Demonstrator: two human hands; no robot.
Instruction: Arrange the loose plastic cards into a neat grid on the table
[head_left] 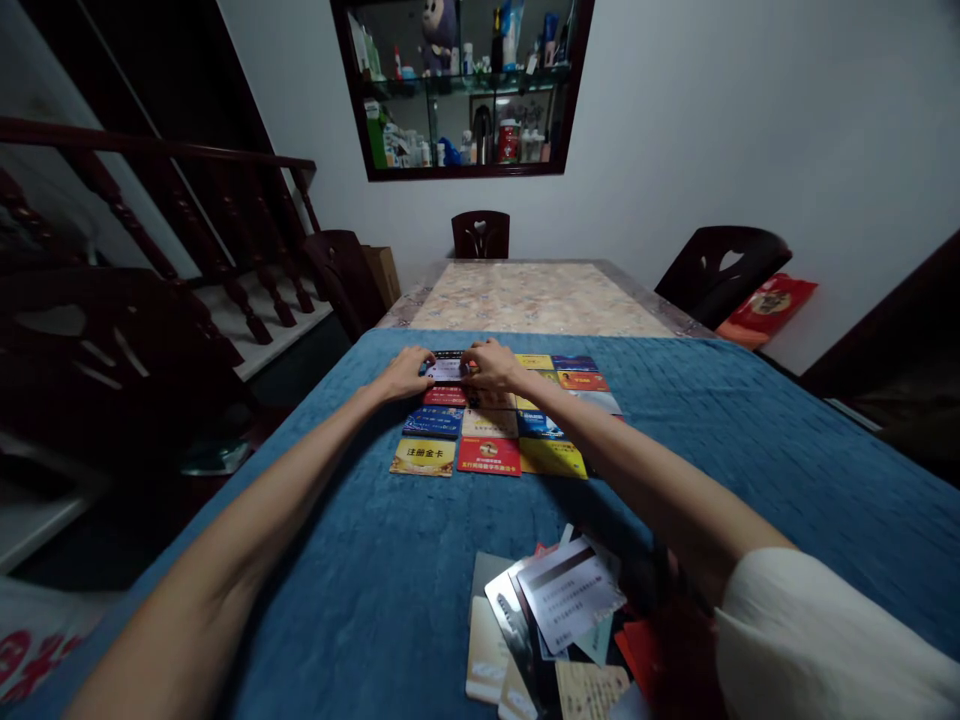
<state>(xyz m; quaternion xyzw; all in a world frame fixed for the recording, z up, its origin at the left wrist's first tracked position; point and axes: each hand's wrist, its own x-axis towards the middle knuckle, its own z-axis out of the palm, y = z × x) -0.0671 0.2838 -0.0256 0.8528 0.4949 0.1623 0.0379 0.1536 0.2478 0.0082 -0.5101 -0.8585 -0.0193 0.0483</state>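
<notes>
Over the far left part of a grid of cards, both hands grip a pale card (448, 371) by its two ends. My left hand (406, 374) has its fingers closed on the left end, and my right hand (491, 366) pinches the right end. A dark card edge shows just behind it. Nearer to me in the grid lie a red card (445, 397), a blue card (433, 423), a gold card (422, 457), a red card with a round picture (489, 456) and a yellow card (553, 459). My right forearm hides part of the grid.
A loose heap of overlapping cards, topped by a silvery card (570, 592), lies near me on the blue cloth (330, 570). Beyond the cloth is the bare stone-patterned tabletop (525, 296). Chairs surround the table, including a right-hand chair (720, 270); a wooden railing (165, 150) stands left.
</notes>
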